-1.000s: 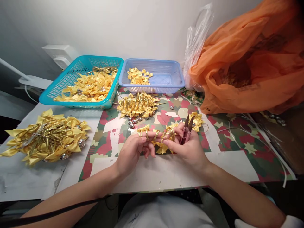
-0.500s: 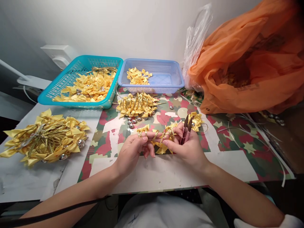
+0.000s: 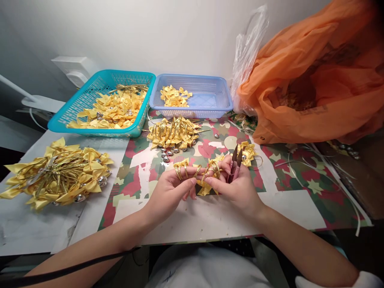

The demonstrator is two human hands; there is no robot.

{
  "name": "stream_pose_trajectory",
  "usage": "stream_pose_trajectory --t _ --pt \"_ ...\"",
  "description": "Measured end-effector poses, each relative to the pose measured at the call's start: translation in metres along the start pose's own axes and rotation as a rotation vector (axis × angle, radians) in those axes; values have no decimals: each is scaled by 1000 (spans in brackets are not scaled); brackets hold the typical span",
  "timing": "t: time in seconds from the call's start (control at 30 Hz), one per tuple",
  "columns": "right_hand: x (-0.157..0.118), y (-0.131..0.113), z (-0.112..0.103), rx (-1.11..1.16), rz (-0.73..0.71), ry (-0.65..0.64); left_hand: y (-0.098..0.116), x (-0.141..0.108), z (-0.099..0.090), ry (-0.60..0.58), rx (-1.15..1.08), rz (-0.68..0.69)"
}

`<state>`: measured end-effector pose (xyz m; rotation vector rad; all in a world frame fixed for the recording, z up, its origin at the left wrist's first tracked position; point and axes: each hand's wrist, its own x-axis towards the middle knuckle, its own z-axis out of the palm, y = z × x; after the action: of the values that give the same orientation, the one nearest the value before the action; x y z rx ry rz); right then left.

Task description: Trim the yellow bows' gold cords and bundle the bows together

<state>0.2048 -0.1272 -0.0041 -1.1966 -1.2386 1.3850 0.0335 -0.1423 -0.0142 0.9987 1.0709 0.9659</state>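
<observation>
My left hand (image 3: 174, 191) is closed, its index finger stretched through several gold cord loops with yellow ribbon bows (image 3: 181, 163) hanging on them. Its thumb lies along that finger, and the other fingers curl below. My right hand (image 3: 237, 188) pinches a cluster of yellow ribbon bows on gold cords (image 3: 213, 169) against the left fingertip. Also held in the right hand are thread snips (image 3: 235, 165), blades pointing up. Behind the hands is a pile of yellow bows with gold cords (image 3: 174, 134), with small silver bells (image 3: 169, 152) in front of it. More bows (image 3: 248, 153) lie beyond the right hand.
At the back stand a teal basket (image 3: 102, 131) of bows and a blue basket (image 3: 207, 109) with fewer bows. A tied bundle of bows (image 3: 60, 174) lies left. An orange bag (image 3: 288, 120) and a clear plastic bag (image 3: 246, 60) stand right, near loose white strips (image 3: 339, 184).
The left thumb has slid right along the index finger, toward the right hand. Cord loops on that finger have spread apart. The right hand and snips stay nearly still.
</observation>
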Motion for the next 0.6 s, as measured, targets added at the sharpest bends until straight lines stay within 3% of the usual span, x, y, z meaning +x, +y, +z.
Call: stream_pose_trajectory --t 0.6 --pt "0 -1 0 25 -4 -6 -3 0 -2 -24 -15 32"
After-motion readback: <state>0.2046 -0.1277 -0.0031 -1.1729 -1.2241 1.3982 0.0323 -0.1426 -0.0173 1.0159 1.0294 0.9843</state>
